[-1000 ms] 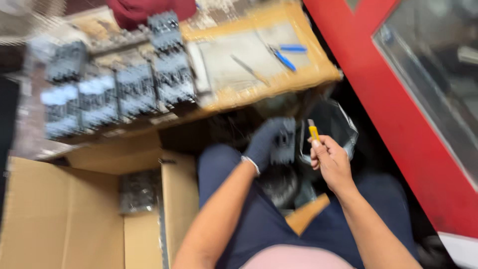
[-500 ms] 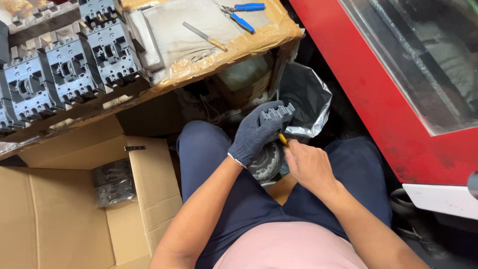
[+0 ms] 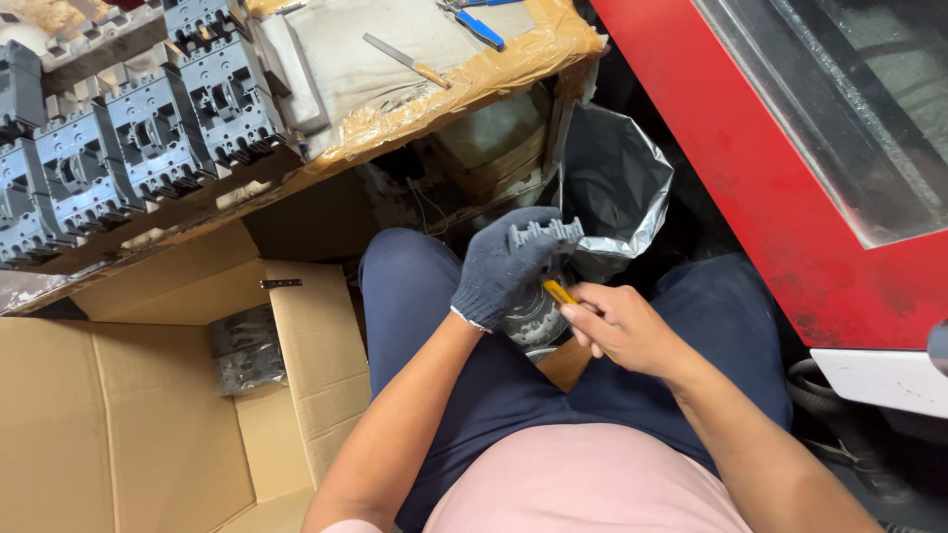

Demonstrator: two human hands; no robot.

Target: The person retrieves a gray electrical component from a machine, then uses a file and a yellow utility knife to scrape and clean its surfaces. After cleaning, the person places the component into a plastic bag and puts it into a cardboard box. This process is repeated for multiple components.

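- Head view: a grey breaker part (image 3: 545, 235) is gripped over the lap by the gloved left hand (image 3: 506, 268).
- A yellow-handled tool (image 3: 559, 291) is pinched in the bare right hand (image 3: 620, 326), just below the part.
- Judged step: tool work on the part; steady tip alignment is needed next.

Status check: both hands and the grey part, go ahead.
Left hand, gloved, clamps the grey part over the lap. Right hand, bare, grips a yellow-handled tool against it. Nothing blocking.

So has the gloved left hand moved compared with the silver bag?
Barely: the gloved left hand, gripping a grey part, is beside the silver bag as half a second ago.
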